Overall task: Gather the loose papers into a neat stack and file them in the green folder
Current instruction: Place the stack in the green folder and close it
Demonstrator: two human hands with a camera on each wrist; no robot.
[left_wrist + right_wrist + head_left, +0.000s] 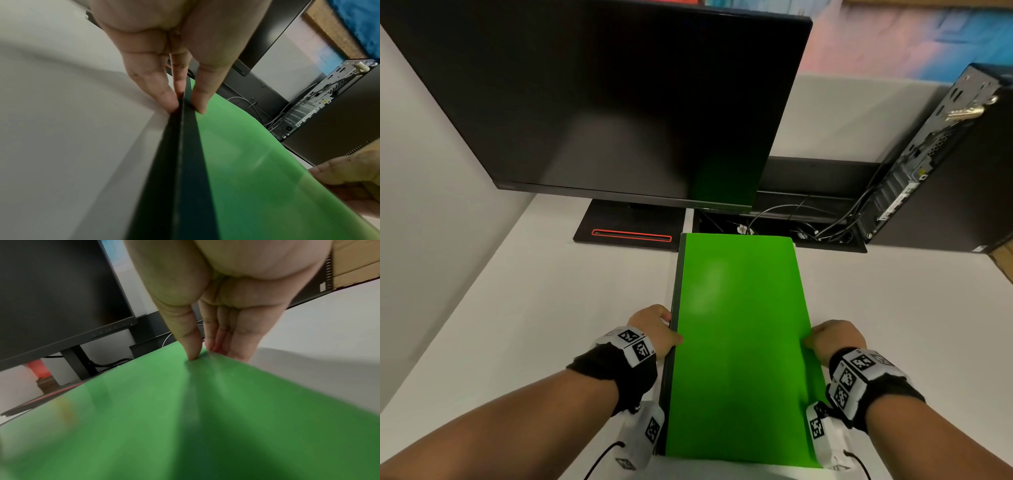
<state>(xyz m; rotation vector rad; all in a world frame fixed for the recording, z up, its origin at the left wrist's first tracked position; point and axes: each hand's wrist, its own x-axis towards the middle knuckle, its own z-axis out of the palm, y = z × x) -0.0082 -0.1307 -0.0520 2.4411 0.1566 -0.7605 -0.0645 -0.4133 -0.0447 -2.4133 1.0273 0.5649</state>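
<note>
A closed green folder with a dark spine along its left edge is held lengthwise over the white desk, its far end toward the monitor. My left hand pinches the dark spine, thumb on the green cover and fingers below. My right hand pinches the folder's right edge, thumb on top and fingers underneath. No loose papers show; whether any lie inside the folder is hidden.
A black monitor on a stand with a red-lined base stands behind the folder. A cable tray with wires and an open computer case sit at the back right. White desk surface lies on both sides.
</note>
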